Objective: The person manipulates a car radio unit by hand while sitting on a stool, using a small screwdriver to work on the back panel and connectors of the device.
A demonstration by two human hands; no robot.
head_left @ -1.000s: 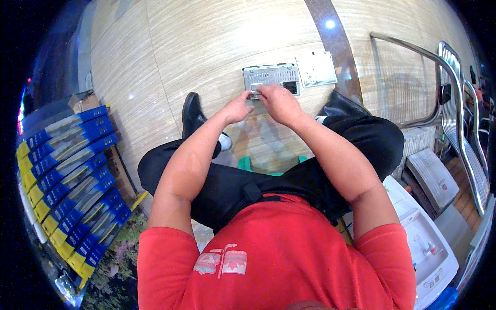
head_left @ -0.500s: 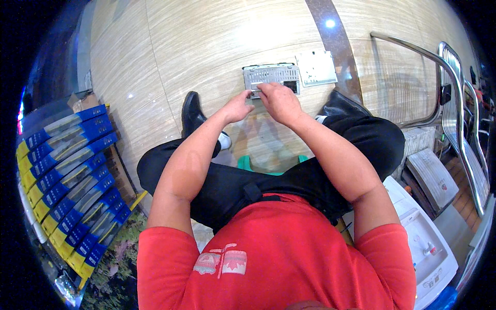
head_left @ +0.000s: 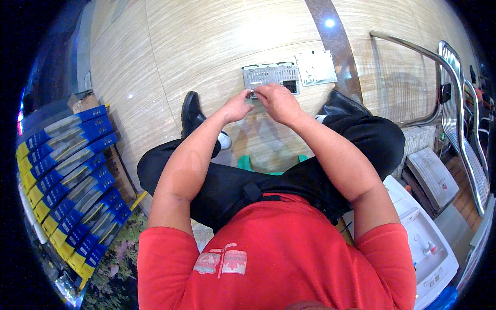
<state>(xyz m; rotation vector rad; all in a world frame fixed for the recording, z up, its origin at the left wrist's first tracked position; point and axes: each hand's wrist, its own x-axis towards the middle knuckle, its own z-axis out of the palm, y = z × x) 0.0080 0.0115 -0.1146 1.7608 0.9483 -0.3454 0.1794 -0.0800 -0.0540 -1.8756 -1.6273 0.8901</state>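
On the floor between my feet lies a shallow, slotted silver metal device case (head_left: 266,71), with a dark opening at its near right part. My left hand (head_left: 237,107) is at the case's near left corner, its fingers bent in and the thumb a little apart. Beside it, my right hand (head_left: 280,105) reaches over the near edge with thumb and forefinger pinched together. The fingertips of both hands almost meet over a tiny part that is too small to make out. A flat pale metal plate (head_left: 317,68) with small holes lies just right of the case.
My black shoes flank the case, the left shoe (head_left: 192,111) nearer to it in plain sight. A green stool edge (head_left: 244,163) shows beneath me. Stacked blue and yellow packages (head_left: 77,170) stand left; a metal bench (head_left: 454,98) and white basin (head_left: 429,253) stand right.
My right hand's fingers have shifted slightly left and closed in toward the left fingertips. The case and plate lie as before.
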